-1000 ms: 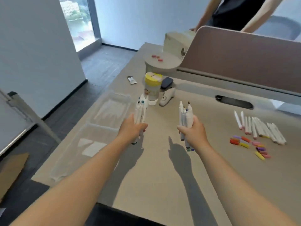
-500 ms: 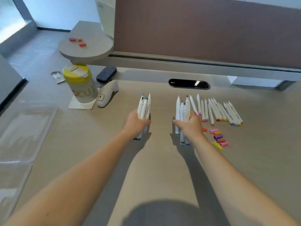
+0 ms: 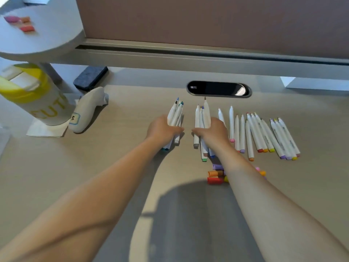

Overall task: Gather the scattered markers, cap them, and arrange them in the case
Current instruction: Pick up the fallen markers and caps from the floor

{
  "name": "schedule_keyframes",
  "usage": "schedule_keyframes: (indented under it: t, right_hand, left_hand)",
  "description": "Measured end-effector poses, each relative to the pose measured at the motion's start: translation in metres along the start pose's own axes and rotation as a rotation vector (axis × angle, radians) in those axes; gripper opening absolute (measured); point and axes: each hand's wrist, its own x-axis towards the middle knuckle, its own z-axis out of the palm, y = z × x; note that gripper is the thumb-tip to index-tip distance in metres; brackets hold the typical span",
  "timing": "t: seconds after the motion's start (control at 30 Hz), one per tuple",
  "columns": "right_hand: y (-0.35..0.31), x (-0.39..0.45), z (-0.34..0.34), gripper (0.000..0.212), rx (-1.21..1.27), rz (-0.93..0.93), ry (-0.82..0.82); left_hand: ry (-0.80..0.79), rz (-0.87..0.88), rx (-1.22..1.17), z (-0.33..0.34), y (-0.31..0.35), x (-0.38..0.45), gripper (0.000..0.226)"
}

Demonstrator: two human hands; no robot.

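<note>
My left hand [image 3: 162,130] grips a bundle of several white uncapped markers [image 3: 175,115], tips pointing away from me, low over the desk. Beside it my right hand [image 3: 214,132] holds a second bundle of white markers [image 3: 202,120], their lower ends touching or just above the desk. To the right a row of several more white markers [image 3: 258,134] lies side by side on the desk. Loose coloured caps [image 3: 215,175] sit in a small heap under my right forearm, partly hidden. The clear case is out of view.
A yellow-lidded canister [image 3: 32,95] stands on a paper napkin at the left, with a white pouch [image 3: 87,109] and a dark eraser [image 3: 90,77] beside it. A round shelf [image 3: 43,38] holds three caps. A brown partition [image 3: 207,19] and cable slot [image 3: 219,88] bound the desk's far side.
My view swung right and down, so the clear case left the frame. Both hands moved with their marker bundles toward the row of markers and lowered to the desk.
</note>
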Motion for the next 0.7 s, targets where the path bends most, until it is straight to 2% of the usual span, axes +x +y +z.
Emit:
schedule_keyframes:
  t: [0.1, 0.23, 0.47, 0.63, 0.7]
  right_hand:
    - [0.0, 0.006, 0.001, 0.039, 0.006, 0.004, -0.004]
    - [0.002, 0.01, 0.002, 0.034, 0.048, -0.007, -0.017]
    - [0.011, 0.01, 0.003, 0.029, 0.06, 0.006, 0.054]
    - [0.015, 0.01, 0.008, 0.044, 0.04, 0.006, 0.103]
    - [0.02, 0.013, 0.01, 0.037, -0.01, 0.001, 0.138]
  left_hand:
    - [0.011, -0.007, 0.049, 0.004, 0.0, 0.005, 0.02]
    - [0.075, 0.01, 0.107, 0.004, -0.001, 0.011, 0.031]
    - [0.2, -0.013, 0.154, 0.005, -0.008, 0.01, 0.034]
    - [0.294, -0.049, 0.124, 0.006, -0.011, 0.008, 0.048]
    - [0.34, -0.056, 0.141, 0.006, -0.012, 0.008, 0.054]
